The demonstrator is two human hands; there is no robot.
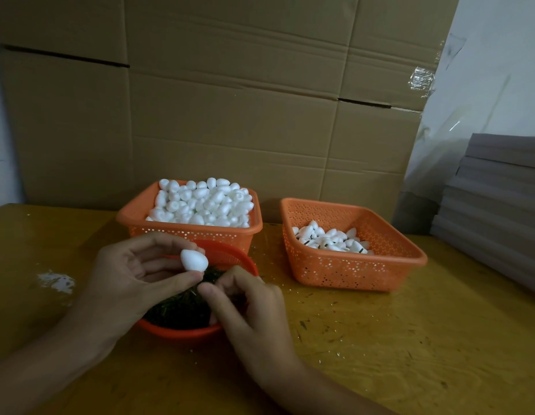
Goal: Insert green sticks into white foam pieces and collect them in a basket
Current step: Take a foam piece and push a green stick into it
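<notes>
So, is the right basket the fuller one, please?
No, the right basket holds a shallow layer, while the left basket is heaped to its rim.

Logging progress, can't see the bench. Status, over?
Left hand pinches foam piece. Right hand curled over stick bowl, grip unclear. Nothing blocks the basket.

**Left hand point(140, 271) pinching, right hand point(251, 313) curled**

The left hand is held raised with its palm turned toward the right, and a white foam piece point(194, 260) is pinched between its thumb and fingertips. The right hand is set just beside and below it, back turned up, fingers curled, thumb and forefinger drawn close together. Whether anything is held between them cannot be told. Both bare forearms are angled inward from the lower corners.
</notes>
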